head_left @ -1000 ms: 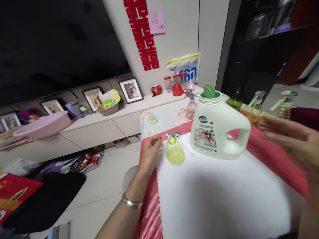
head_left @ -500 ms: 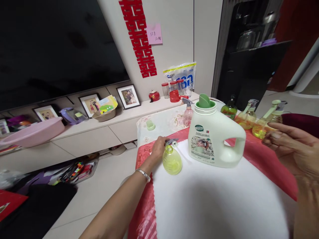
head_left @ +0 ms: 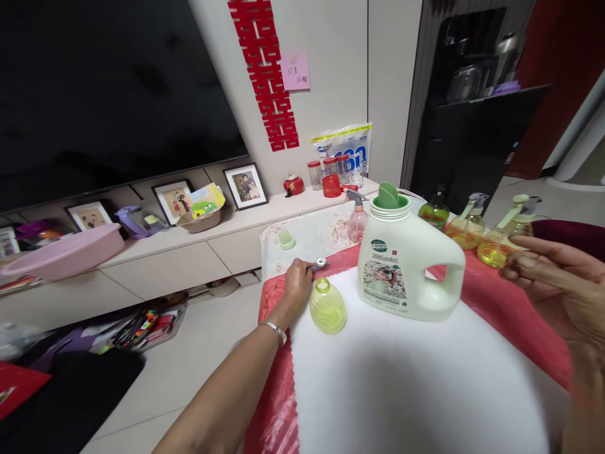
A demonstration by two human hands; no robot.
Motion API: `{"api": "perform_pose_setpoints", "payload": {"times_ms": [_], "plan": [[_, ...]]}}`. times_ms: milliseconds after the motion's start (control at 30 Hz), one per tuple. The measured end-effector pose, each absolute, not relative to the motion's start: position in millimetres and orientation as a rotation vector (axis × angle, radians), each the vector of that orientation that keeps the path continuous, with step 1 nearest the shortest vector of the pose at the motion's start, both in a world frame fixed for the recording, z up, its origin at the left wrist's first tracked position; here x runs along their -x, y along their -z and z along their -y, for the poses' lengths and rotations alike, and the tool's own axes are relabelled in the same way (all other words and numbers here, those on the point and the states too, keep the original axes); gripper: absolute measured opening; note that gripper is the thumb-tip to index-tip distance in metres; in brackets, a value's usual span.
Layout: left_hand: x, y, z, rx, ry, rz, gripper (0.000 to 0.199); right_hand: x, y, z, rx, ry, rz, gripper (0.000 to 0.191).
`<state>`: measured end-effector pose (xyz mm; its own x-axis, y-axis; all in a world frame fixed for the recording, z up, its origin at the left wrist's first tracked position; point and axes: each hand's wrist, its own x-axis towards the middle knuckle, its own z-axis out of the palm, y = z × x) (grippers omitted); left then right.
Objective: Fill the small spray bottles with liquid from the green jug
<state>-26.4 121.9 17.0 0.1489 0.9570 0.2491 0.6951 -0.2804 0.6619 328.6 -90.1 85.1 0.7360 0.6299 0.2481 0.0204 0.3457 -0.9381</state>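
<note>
Head view, left hand (head_left: 299, 280) now gripping turned spray head (head_left: 319, 263), right hand (head_left: 555, 274) loosely open

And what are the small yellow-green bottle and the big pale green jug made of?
The small yellow-green bottle looks like glossy, tinted clear plastic: its contents show through the ribbed wall, though glass is possible. The big pale green jug seems opaque plastic with a soft sheen, judging by its moulded handle and threaded neck.
</note>
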Motion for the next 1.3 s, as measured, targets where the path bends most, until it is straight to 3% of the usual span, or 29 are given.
{"api": "perform_pose_setpoints", "payload": {"times_ms": [133, 267, 367, 467, 533, 733, 833, 967, 1133, 1300], "plan": [[39.9, -23.3, -124.9, -1.783, -1.126, -1.573, 0.018, -325.2, -90.0, 91.7, 1.173, -0.436, 0.649, 0.061], [54.6, -50.3, -113.3, -1.487, -1.301, -1.458, 0.038, -317.1, -95.3, 96.6, 1.166, -0.401, 0.720, 0.052], [63.7, -83.6, -80.9, -1.356, -1.408, -1.334, 0.049, -300.1, -101.0, 104.5, 1.131, -0.366, 0.850, 0.047], [66.5, -111.7, -31.4, -1.141, -1.442, -1.044, 0.044, -269.2, -109.8, 112.7, 1.123, -0.333, 1.128, 0.034], [63.2, -119.7, 3.4, -1.048, -1.408, -0.968, 0.040, -243.9, -115.3, 116.1, 1.119, -0.207, 1.401, 0.028], [38.1, -102.0, 75.5, -0.805, -1.079, -0.860, 0.035, -178.8, -114.1, 113.5, 1.110, 0.460, 1.886, 0.061], [28.4, -99.3, 90.7, -0.746, -1.006, -0.845, 0.037, -160.2, -110.1, 111.3, 1.022, 0.653, 1.913, 0.052], [22.3, -110.2, 101.8, -0.734, -0.969, -0.827, 0.039, -150.6, -110.5, 110.4, 0.860, 0.610, 2.041, 0.024], [24.0, -111.7, 104.6, -0.831, -1.012, -0.778, 0.042, -166.0, -114.3, 108.0, 0.860, 0.448, 1.936, 0.019], [38.4, -87.7, 75.6, -1.135, -1.382, -1.044, 0.032, -202.8, -114.5, 112.1, 1.096, 0.248, 1.670, 0.022]]}}
